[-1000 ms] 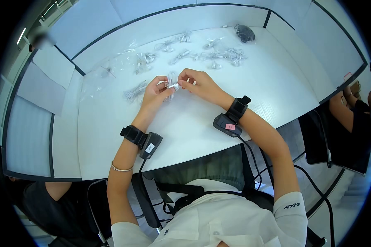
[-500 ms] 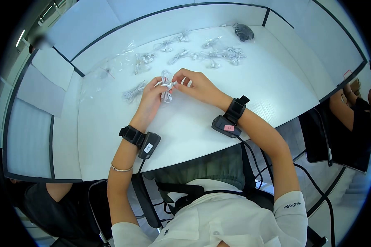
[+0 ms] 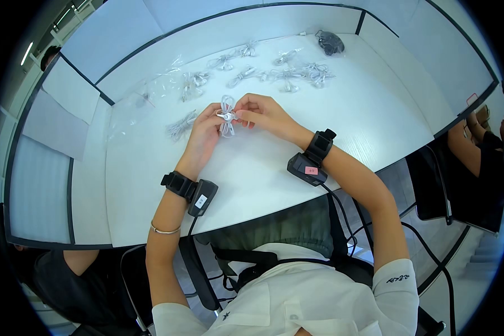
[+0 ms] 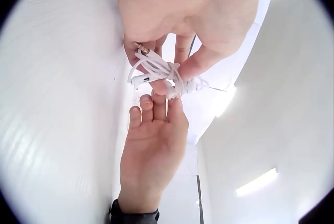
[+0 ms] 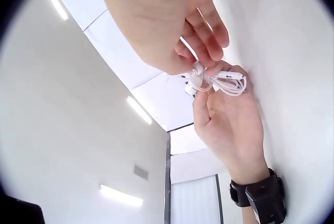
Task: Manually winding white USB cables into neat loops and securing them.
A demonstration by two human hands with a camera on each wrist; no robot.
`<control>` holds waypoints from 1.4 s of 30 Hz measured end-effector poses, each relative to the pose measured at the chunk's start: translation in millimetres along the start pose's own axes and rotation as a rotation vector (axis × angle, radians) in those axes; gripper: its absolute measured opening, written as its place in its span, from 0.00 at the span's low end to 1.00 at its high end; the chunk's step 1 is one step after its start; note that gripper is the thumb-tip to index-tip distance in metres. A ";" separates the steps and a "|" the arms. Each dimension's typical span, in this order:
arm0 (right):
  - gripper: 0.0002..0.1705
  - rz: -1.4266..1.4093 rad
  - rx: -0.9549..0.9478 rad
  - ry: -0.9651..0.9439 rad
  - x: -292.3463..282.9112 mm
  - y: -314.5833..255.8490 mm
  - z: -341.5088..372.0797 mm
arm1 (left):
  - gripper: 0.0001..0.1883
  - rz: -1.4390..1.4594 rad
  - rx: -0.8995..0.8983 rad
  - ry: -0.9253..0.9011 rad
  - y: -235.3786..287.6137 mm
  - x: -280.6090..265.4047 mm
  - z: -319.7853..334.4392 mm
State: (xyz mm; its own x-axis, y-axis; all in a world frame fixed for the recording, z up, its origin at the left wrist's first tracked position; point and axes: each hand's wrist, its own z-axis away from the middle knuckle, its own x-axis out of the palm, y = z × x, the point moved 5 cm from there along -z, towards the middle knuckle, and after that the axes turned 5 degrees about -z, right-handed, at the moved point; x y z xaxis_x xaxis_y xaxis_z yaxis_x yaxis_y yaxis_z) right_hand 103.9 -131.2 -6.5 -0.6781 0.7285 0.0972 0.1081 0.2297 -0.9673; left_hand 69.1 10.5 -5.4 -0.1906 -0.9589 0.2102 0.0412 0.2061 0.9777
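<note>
We hold the earphones (image 3: 227, 115) above the table (image 3: 285, 168): our left hand (image 3: 205, 126) pinches their middle, our right hand (image 3: 265, 113) the earbud end (image 5: 197, 71). Other coiled cords (image 3: 319, 76) lie toward the table's far side, and a dark bundle (image 3: 330, 43) sits near its far right corner.

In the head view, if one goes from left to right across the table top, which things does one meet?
Loose cable bundle, left hand, coiled white earphones held between the hands, right hand, dark bundle near the far corner.
</note>
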 end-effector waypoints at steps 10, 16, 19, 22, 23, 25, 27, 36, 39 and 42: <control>0.11 0.073 -0.038 0.063 -2.3 -1.5 1.3 | 0.16 -0.146 0.075 0.053 -0.7 -4.9 -0.2; 0.11 0.324 -0.106 0.128 -5.5 -3.0 1.4 | 0.15 -0.268 0.146 0.047 2.3 -3.6 0.5; 0.11 0.484 -0.116 0.154 -5.2 -10.6 4.2 | 0.14 -0.306 0.169 0.052 3.7 -2.9 0.3; 0.11 0.559 -0.104 0.149 -2.5 -16.5 6.7 | 0.14 -0.333 0.162 0.048 3.5 -1.2 0.8; 0.11 0.585 -0.108 0.147 -2.0 -17.5 7.1 | 0.14 -0.335 0.170 0.036 2.8 -1.1 0.8; 0.11 0.575 -0.131 0.149 -3.0 -17.2 7.0 | 0.14 -0.341 0.188 0.010 1.5 -1.2 -0.4; 0.12 0.501 -0.166 0.156 -5.9 -13.1 5.5 | 0.14 -0.312 0.176 0.013 0.6 -2.4 -0.3; 0.10 0.469 -0.069 0.105 -6.0 -7.7 2.1 | 0.14 -0.128 0.096 0.021 -2.9 -5.5 -2.4; 0.14 0.519 -0.194 0.135 -2.9 -16.2 4.9 | 0.14 -0.153 0.068 0.043 -4.5 -5.7 -2.4; 0.18 0.555 -0.154 0.103 -0.7 -16.6 6.2 | 0.13 -0.255 0.097 0.100 -0.5 -5.2 -0.7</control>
State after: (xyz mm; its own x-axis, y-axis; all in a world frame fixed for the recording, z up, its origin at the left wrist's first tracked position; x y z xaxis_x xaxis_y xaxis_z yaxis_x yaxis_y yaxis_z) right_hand 98.0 -139.5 8.0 -0.4161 0.8240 -0.3845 0.5364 -0.1190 -0.8355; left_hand 70.8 15.2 -6.9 -0.0846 -0.9957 -0.0384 -0.0905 -0.0307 0.9954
